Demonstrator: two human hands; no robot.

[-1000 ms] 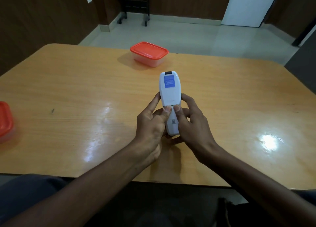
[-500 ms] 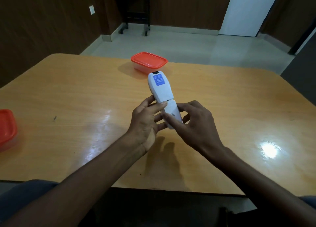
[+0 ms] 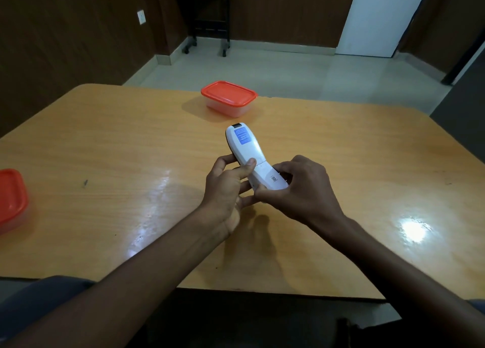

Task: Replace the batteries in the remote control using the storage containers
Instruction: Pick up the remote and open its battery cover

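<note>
A: Left hand [image 3: 225, 187] grips the remote control [image 3: 253, 160] mid-body, thumb on its back; right hand [image 3: 301, 187] pinches the near end, over the battery cover.

B: Where is it, which way?

A: Held above the surface [image 3: 105, 151], between both hands. Long axis runs from the right hand away and leftward, tip toward the far container [image 3: 228, 98]. Second container [image 3: 11, 198] sits well left of the left hand.

B: Cover off?

A: Looks seated; probably slides toward the right hand.

Both hands held a white remote [image 3: 249, 153] back-up above the table [image 3: 105, 151]. The left hand [image 3: 228, 187] gripped its middle, thumb on top; the right hand [image 3: 301, 187] gripped its near end. A red-lidded box [image 3: 228, 98] stood beyond, another box [image 3: 11, 198] at the left edge.
</note>
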